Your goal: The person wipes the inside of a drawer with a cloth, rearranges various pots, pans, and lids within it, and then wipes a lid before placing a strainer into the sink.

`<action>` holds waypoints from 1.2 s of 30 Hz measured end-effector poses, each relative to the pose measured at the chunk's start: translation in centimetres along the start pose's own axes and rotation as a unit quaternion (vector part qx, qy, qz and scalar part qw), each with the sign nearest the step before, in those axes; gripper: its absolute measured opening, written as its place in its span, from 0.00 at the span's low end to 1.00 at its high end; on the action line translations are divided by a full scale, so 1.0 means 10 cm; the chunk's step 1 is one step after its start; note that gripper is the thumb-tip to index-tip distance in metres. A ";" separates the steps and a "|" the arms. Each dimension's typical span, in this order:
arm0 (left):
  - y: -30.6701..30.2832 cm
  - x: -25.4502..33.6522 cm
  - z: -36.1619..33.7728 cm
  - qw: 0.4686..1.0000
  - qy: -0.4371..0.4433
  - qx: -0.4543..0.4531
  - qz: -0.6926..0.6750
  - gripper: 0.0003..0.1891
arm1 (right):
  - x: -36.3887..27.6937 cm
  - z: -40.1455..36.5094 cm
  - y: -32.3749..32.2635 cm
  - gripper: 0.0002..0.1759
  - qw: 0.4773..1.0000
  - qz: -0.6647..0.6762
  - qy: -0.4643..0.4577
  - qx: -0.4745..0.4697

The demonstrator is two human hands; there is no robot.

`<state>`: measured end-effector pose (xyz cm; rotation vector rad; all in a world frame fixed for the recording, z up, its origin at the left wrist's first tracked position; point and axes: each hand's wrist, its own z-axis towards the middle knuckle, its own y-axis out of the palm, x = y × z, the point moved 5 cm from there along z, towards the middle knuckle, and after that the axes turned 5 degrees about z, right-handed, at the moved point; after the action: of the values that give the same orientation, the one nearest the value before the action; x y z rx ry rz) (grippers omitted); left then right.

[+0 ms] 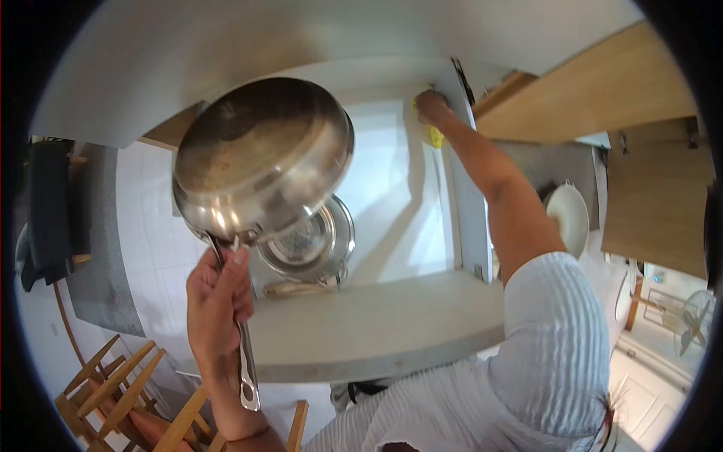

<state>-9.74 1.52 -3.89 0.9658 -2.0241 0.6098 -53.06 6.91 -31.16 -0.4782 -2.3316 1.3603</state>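
Observation:
My left hand [220,301] is closed around the long metal handle of a large stainless steel frying pan [263,151]. The pan is lifted and tilted, its underside turned up toward me. My right hand [431,107] reaches to the far right corner of an open white drawer [384,162], closed on a yellow cloth [436,136] that lies against the drawer's floor. Below the lifted pan, a steel pot with a steamer-like insert [305,241] stands in the drawer, partly hidden. A light-coloured handle [301,287] lies at the drawer's front.
The drawer's front panel [376,324] runs close to my body. At the right a white pan [568,215] rests on a grey counter, near open wooden cabinet doors [587,83]. Wooden chairs [128,384] stand at lower left, and a fan [693,320] is at far right.

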 end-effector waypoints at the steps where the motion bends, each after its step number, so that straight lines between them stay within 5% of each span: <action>1: 0.01 -0.02 0.01 1.000 -0.009 -0.007 0.001 0.10 | -0.02 -0.16 0.03 0.12 0.999 0.020 -0.015 0.025; 4: 0.01 -0.01 -0.01 1.000 0.011 -0.009 0.027 0.10 | -0.12 -0.61 0.50 0.11 0.994 -0.013 -0.107 0.012; 7: 0.04 0.01 -0.05 0.999 0.031 -0.027 0.016 0.10 | -0.38 -1.56 0.83 0.09 0.973 0.089 -0.209 -0.032; 10: 0.07 0.03 -0.08 0.998 0.053 -0.043 0.014 0.10 | -0.63 -2.41 1.01 0.10 0.941 0.141 -0.241 -0.193; 12: 0.07 0.03 -0.10 0.996 0.068 -0.056 0.013 0.11 | -0.74 -2.67 1.75 0.23 0.885 0.119 -0.333 -0.302; 16: 0.06 -0.01 -0.07 0.996 0.070 -0.060 0.014 0.12 | -0.72 -2.68 1.40 0.22 0.882 0.123 -0.315 -0.327; 18: 0.06 -0.04 -0.04 0.996 0.070 -0.057 0.017 0.12 | -0.62 -2.80 1.09 0.21 0.771 0.152 -0.269 -0.557; 20: 0.07 -0.02 -0.04 0.996 0.070 -0.060 0.014 0.12 | -0.47 -2.93 0.44 0.22 0.698 0.167 -0.292 -0.633; 22: 0.07 -0.01 -0.06 0.996 0.067 -0.062 0.008 0.12 | -0.11 -2.82 -0.04 0.21 0.772 0.041 -0.361 -0.521; 24: 0.05 -0.01 -0.06 0.997 0.058 -0.050 0.015 0.11 | 0.67 -2.51 -0.20 0.21 0.880 0.095 -0.174 -0.432; 25: 0.04 -0.02 -0.06 0.997 0.060 -0.049 0.015 0.11 | 0.89 -2.47 -0.34 0.19 0.961 -0.104 -0.007 -0.255; 26: 0.05 -0.02 -0.06 0.996 0.066 -0.053 0.015 0.12 | 1.04 -2.53 -0.61 0.17 0.940 -0.294 0.162 -0.050; 27: 0.05 -0.01 -0.05 0.996 0.071 -0.058 0.019 0.13 | 1.04 -2.46 -0.59 0.17 0.941 -0.294 0.163 -0.050; 30: 0.08 0.02 -0.09 0.996 0.062 -0.056 0.023 0.13 | 0.76 -2.06 -0.70 0.12 0.997 -0.016 0.022 0.068; 34: 0.07 0.03 -0.09 0.997 0.059 -0.051 0.021 0.12 | -0.42 -1.47 -0.55 0.21 0.911 0.151 -0.219 0.316; 36: 0.07 0.03 -0.09 0.999 0.026 -0.035 0.006 0.11 | -0.81 -1.08 -0.13 0.24 0.918 0.231 -0.276 0.167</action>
<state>-10.03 2.45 -3.17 0.8880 -1.9939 0.5604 -40.79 10.43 -26.57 -0.6241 -2.4025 2.3308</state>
